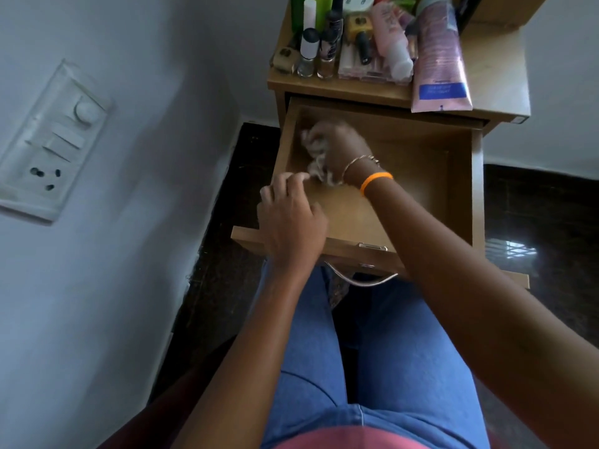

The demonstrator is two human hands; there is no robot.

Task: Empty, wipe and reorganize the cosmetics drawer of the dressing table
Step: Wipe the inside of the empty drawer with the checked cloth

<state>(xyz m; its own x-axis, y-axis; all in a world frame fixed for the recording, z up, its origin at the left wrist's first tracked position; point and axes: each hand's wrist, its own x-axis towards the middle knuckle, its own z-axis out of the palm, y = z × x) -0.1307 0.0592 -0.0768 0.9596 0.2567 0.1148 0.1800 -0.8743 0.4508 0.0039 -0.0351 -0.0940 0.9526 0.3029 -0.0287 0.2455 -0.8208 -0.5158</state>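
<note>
- My legs in blue jeans [389, 367] nearest, pink top edge at bottom of frame; I'm seated facing the table.
- Metal drawer handle [359, 276] hangs just above my knees, on the drawer front.
- Drawer [415, 189] pulled fully out, wooden, inside bare apart from my hands and the cloth.
- My left hand [291, 222] at the drawer's near-left corner, fingers curled; fingertips pinch at the near end of the cloth, blurred so can't tell how firm that grip is.
- My right hand [340, 147] deeper in, left-rear part of the drawer, grip closed round a crumpled whitish cloth [316, 160], pressing it to the drawer floor. Orange band [376, 183] and thin bracelet on that wrist.
- Table [499, 72] top behind the drawer: cosmetics crowded there — pink tube [440, 59] lying over the front edge, nail polish bottles [316, 53], green bottle [311, 11], pink bottle with white cap [392, 40].
- Left wall: white switchboard [52, 140]. Dark floor either side.
</note>
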